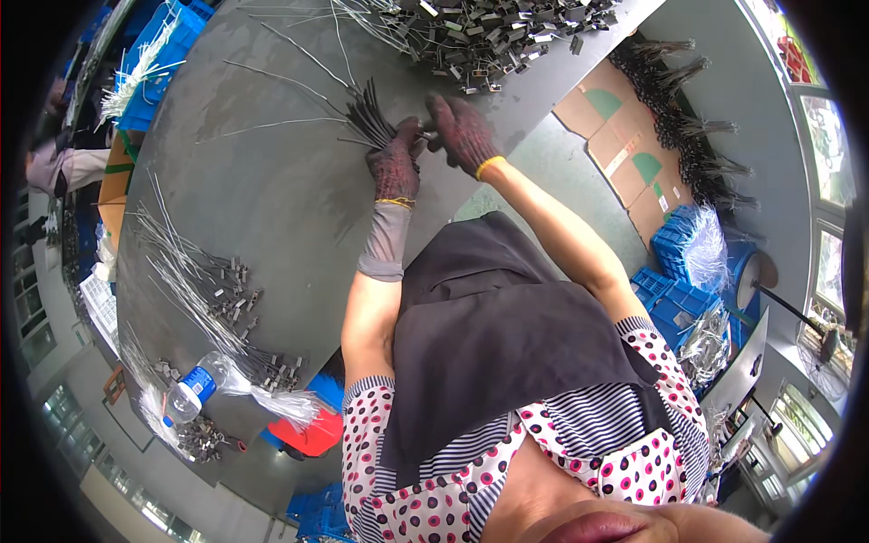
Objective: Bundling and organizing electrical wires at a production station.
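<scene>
Both my hands wear dark red-and-black work gloves. My left hand point(396, 169) is closed around a bunch of thin wires with black sleeved ends point(367, 116), which fan out away from me over the grey table point(272, 172). Close by on the right, my right hand point(463, 134) has its fingers curled together near the left hand's fingertips. What those fingers hold, if anything, is too small to make out. Beyond the hands lies a heap of small black rectangular parts point(507, 45) with pale wires trailing to its left.
More wired parts point(231, 299) lie on the table's left side. A plastic bottle with a blue label point(196, 387) lies near them. Blue crates point(674, 308) stand at right, beside flattened cardboard point(625, 145) with dark wire bundles point(665, 118). Another blue crate point(167, 63) sits far left.
</scene>
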`<state>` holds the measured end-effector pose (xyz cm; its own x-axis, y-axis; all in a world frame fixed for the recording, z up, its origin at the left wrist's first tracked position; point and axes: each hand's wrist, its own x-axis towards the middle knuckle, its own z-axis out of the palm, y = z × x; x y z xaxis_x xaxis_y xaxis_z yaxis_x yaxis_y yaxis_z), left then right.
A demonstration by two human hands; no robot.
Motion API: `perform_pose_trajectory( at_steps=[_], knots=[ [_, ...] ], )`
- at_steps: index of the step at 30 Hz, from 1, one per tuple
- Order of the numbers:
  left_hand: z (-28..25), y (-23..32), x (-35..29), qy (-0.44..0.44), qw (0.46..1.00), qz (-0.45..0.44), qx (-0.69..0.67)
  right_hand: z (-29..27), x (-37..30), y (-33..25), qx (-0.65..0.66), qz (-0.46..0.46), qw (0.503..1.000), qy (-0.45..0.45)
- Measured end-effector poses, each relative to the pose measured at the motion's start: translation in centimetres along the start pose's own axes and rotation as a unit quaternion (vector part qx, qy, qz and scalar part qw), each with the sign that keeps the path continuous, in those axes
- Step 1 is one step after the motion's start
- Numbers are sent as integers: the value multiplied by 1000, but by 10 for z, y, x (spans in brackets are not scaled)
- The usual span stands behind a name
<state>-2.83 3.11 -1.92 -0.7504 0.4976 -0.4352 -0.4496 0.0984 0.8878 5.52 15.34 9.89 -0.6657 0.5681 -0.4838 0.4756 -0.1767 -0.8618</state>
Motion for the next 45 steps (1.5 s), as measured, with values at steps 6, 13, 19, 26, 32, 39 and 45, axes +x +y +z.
perform_pose_trajectory(
  at_steps=[6,13,19,26,32,39,45],
  knots=[
    [4,35,21,-54,963,120,234,22,79,23,-234,-159,956,79],
    [-61,41,35,-11,996,29,86,-4,102,-21,-466,-275,823,172],
    [-89,63,6,125,966,-89,209,-36,124,-28,-583,-267,761,103],
    [-122,43,-14,245,969,-5,-12,-62,97,-10,-507,-345,779,130],
    [-67,41,-47,82,992,-4,-92,-43,-4,2,-401,-291,869,20],
    [16,-20,-26,-231,959,-27,-164,-75,-83,58,-96,-141,975,-144],
    [72,-21,-13,-183,885,-198,-379,-118,-158,198,-100,-81,991,-36]
  ],
)
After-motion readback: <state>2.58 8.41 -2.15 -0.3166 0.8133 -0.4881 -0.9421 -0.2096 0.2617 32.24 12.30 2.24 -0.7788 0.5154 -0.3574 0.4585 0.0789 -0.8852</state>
